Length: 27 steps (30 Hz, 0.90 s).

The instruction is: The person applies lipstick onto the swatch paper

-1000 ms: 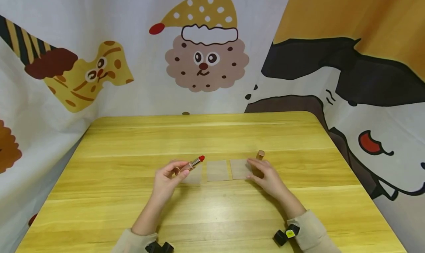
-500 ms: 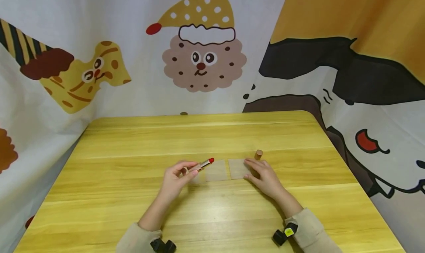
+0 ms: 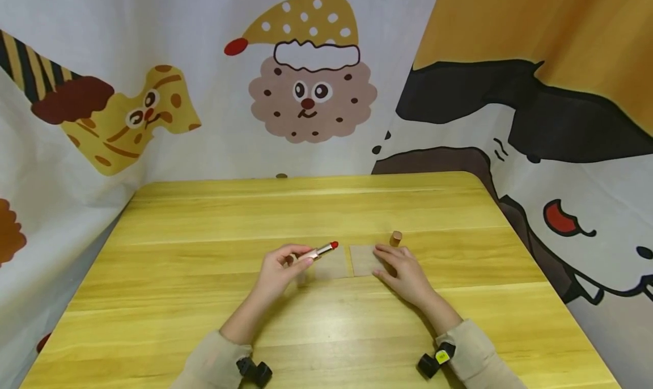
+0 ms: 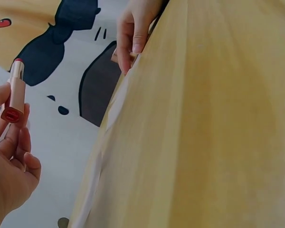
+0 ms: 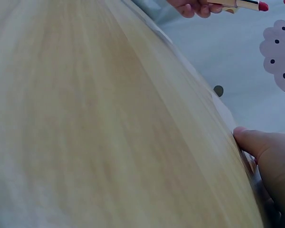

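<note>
The left hand [image 3: 277, 271] pinches a lipstick [image 3: 322, 250] between thumb and fingers, its red tip out and pointing right, above the pale square sheets. In the left wrist view the lipstick [image 4: 17, 92] stands nearly upright in the fingers of the left hand [image 4: 12, 175]. The right hand [image 3: 408, 273] rests with its fingertips on the right edge of the rightmost sheet [image 3: 363, 260]. Another sheet [image 3: 333, 266] lies to the left of it, partly under the lipstick. A rose-gold cap [image 3: 395, 239] stands just behind the right hand's fingers.
The wooden table [image 3: 326, 207] reaches back to a cloth curtain [image 3: 219, 151] with cartoon prints. Small black devices are strapped at the left wrist [image 3: 254, 372] and the right wrist [image 3: 436, 360].
The left hand has moved right with the lipstick, from over the leftmost sheet to over the middle one. The right hand has barely moved, and the camera view has shifted slightly.
</note>
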Motion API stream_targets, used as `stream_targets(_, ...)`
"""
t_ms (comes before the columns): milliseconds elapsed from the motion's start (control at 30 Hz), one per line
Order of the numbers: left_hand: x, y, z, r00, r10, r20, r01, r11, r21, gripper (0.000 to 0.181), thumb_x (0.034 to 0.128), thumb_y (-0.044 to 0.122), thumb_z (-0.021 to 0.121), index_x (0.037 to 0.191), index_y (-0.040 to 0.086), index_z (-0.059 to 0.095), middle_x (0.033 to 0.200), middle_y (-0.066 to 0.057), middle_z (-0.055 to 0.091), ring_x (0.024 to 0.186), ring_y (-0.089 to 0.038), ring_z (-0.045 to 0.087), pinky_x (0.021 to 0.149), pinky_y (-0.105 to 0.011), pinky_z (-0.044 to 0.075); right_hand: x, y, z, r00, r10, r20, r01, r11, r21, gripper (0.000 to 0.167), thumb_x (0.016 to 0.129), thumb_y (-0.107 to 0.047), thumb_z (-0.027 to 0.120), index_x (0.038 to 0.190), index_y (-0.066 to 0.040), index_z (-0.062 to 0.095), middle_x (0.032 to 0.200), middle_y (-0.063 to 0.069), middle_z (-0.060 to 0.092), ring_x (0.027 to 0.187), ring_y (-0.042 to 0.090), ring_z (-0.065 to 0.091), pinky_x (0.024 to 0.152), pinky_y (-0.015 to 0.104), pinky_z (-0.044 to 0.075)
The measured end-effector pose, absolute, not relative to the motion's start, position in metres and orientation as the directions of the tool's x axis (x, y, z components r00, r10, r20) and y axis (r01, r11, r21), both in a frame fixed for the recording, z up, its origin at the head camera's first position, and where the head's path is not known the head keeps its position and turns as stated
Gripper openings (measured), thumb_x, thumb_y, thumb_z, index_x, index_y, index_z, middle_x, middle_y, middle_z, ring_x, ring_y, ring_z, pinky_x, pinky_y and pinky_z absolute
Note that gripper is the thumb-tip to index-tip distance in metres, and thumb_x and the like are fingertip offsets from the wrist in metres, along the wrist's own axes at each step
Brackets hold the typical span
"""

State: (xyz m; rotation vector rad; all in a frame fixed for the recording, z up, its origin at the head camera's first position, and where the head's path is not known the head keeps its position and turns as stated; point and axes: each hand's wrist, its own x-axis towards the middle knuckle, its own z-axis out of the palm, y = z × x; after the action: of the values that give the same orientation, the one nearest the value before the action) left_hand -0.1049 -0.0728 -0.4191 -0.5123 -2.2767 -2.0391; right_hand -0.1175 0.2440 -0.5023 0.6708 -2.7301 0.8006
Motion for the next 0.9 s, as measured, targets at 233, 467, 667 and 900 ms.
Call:
stream_targets(233, -0.112, -0.066, -0.416, -0.946, 0.219, 0.238, 0.263, 0.09, 0.961, 0.018, 0.0832, 0.0, 0.072, 0.1, -0.006, 0.07, 0.09, -0.013, 0.066, 0.082, -0.014, 0.053, 0.069, -0.028, 0.037, -0.117, 0.244, -0.504, -0.873, -0.357, 0.333, -0.48, 0.748, -0.458, 0.048, 0.087, -0.027, 0.073, 0.129, -0.007, 0.061, 0.137, 0.006, 0.053, 0.109, 0.021, 0.047, 0.089, 0.042, 0.039)
stream_targets(467, -0.119, -0.057, -0.416, -0.928, 0.253, 0.275, 0.305, 0.088, 0.948, 0.019, 0.083, 0.0, 0.072, 0.1, -0.007, 0.069, 0.09, -0.016, 0.066, 0.082, -0.016, 0.053, 0.068, -0.029, 0.036, -0.117, 0.244, -0.504, -0.874, -0.359, 0.329, -0.48, 0.747, -0.461, 0.048, 0.086, -0.026, 0.073, 0.128, -0.006, 0.061, 0.136, 0.007, 0.053, 0.109, 0.021, 0.046, 0.09, 0.042, 0.037)
stream_targets(667, -0.121, -0.045, -0.414, -0.94, 0.235, 0.246, 0.277, 0.11, 0.954, 0.019, 0.082, 0.002, 0.074, 0.099, -0.005, 0.07, 0.092, -0.014, 0.066, 0.083, -0.021, 0.053, 0.065, -0.028, 0.034, -0.117, 0.244, -0.503, -0.877, -0.357, 0.321, -0.474, 0.747, -0.465, 0.048, 0.086, -0.026, 0.073, 0.128, -0.006, 0.061, 0.136, 0.007, 0.053, 0.108, 0.021, 0.046, 0.09, 0.041, 0.036)
stream_targets(900, -0.122, -0.032, -0.417, -0.938, 0.239, 0.252, 0.279, 0.085, 0.957, 0.02, 0.0814, -0.001, 0.074, 0.1, -0.007, 0.069, 0.092, -0.017, 0.065, 0.086, -0.032, 0.053, 0.066, -0.028, 0.035, -0.117, 0.244, -0.503, -0.871, -0.362, 0.332, -0.484, 0.745, -0.46, 0.048, 0.086, -0.026, 0.073, 0.128, -0.006, 0.061, 0.136, 0.007, 0.054, 0.107, 0.021, 0.047, 0.089, 0.041, 0.037)
